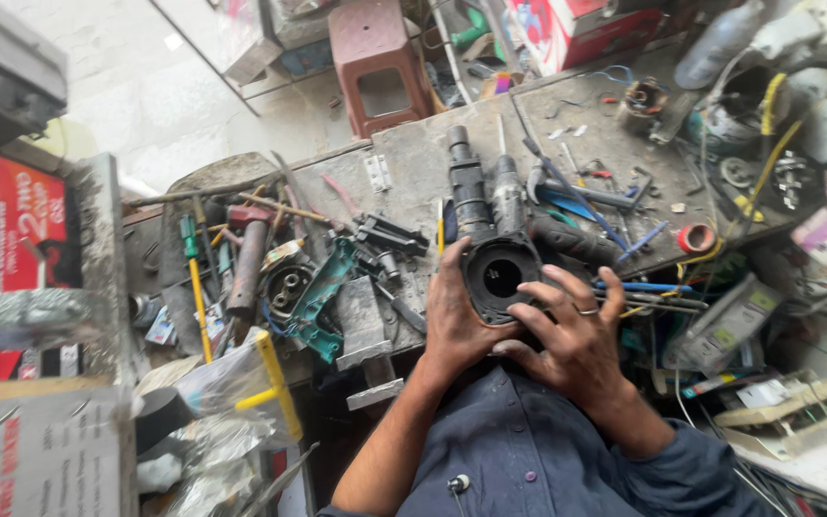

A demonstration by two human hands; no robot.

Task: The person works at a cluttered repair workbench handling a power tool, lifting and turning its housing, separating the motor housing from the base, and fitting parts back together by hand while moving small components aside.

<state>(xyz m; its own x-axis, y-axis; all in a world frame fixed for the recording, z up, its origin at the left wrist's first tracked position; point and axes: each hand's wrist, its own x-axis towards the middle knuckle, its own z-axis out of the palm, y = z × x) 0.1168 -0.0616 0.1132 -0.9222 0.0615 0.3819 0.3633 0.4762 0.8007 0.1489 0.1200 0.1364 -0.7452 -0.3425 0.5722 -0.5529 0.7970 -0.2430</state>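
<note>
We've got the power-tool housing clamped betw both hands, round rear opening facing us. Left hand fingers curl round its left side; right hand fingers spread over the rim, gripping. Best to keep it pressed vs the bench w/ fingertips clear of the bore.

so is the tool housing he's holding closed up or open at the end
Open. The black power tool housing shows a round, dark, uncovered cavity at the end facing the camera, held between the left hand and right hand.
</note>
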